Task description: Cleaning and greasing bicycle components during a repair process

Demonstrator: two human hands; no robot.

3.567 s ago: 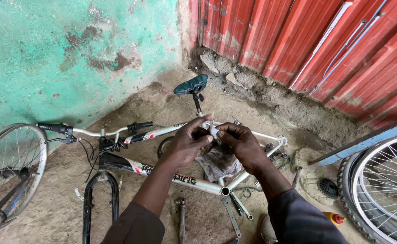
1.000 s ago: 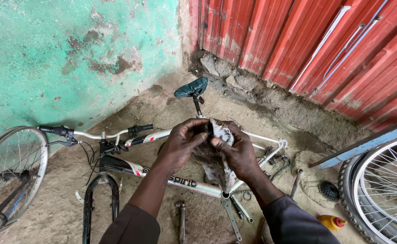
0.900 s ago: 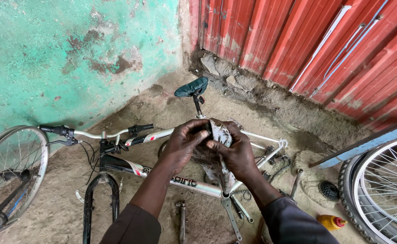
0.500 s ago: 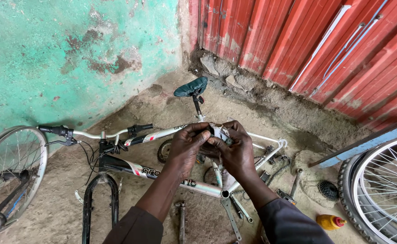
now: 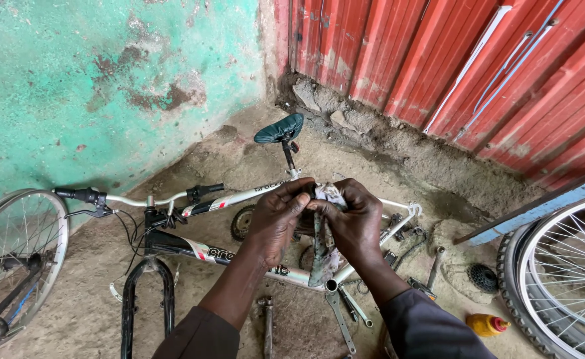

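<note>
A wheelless bicycle frame lies on its side across the middle of the frame, its green saddle pointing toward the upper centre. At centre, above it, the left hand and right hand meet, fingers curled closed around a dirty grey rag. The rag's top is pinched between both sets of fingertips, hiding whatever small part sits inside; its tail hangs down between the palms. A yellow bottle lies lower right.
</note>
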